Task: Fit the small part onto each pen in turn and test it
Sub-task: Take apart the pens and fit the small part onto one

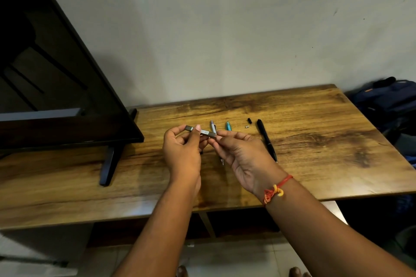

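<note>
Both hands hold one dark grey pen (206, 132) level above the wooden table (304, 141). My left hand (182, 153) pinches its left end and my right hand (240, 153) grips its right end. Behind the hands a white-and-lilac pen (213, 127) and a teal pen (228, 126) lie on the table, partly hidden. A black pen (266, 139) lies to the right. Near it sit a small black cap (249, 120) and a tiny silver part (247, 126).
A black monitor (56, 74) on a stand (110, 164) fills the left of the table. A dark blue backpack (389, 101) lies beyond the table's right end. The wall stands right behind the table.
</note>
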